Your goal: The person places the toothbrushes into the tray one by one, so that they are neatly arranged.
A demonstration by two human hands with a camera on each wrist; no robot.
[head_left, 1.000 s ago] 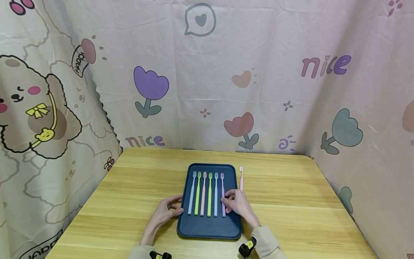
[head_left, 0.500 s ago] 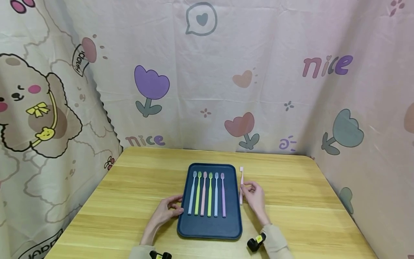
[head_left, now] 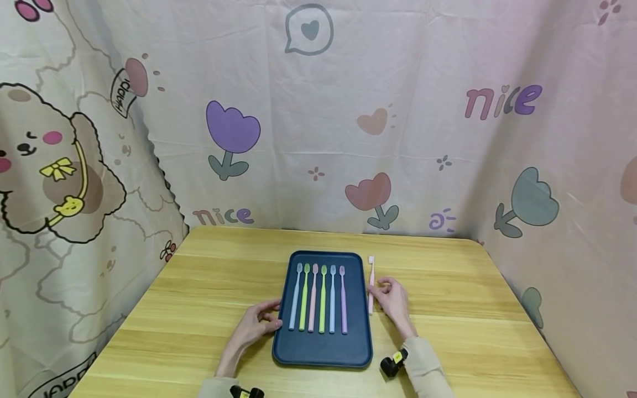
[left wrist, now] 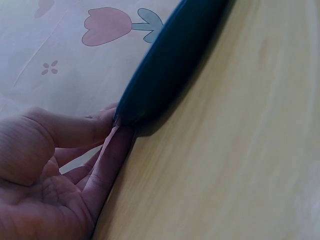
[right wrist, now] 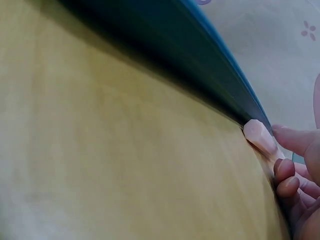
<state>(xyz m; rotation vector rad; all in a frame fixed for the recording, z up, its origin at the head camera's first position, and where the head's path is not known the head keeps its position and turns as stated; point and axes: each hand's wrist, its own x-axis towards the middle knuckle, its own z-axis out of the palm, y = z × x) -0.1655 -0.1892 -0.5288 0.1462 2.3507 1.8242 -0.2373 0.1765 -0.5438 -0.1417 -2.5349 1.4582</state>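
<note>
A dark blue tray (head_left: 323, 352) lies on the table in the head view. On it, side by side, are several toothbrushes: light blue (head_left: 294, 301), green (head_left: 303, 301), pink (head_left: 312, 301), yellow-green (head_left: 322, 301), another blue (head_left: 332, 301) and purple (head_left: 343, 304). My left hand (head_left: 251, 326) pinches the tray's left rim between thumb and fingers, as the left wrist view also shows. My right hand (head_left: 393, 301) pinches a pink toothbrush (head_left: 371, 273) lying on the wood along the tray's right side. Its handle end (right wrist: 260, 135) sits against the tray wall, with the thumb close to the rim.
The wooden table (head_left: 224, 265) extends on both sides of the tray. A patterned curtain (head_left: 308, 110) hangs behind and at both sides. Each wrist carries a small black camera (head_left: 393, 363).
My right hand has moved right, from the purple toothbrush on the tray to the pink toothbrush beside it. The purple toothbrush stays on the tray. My left hand has not moved.
</note>
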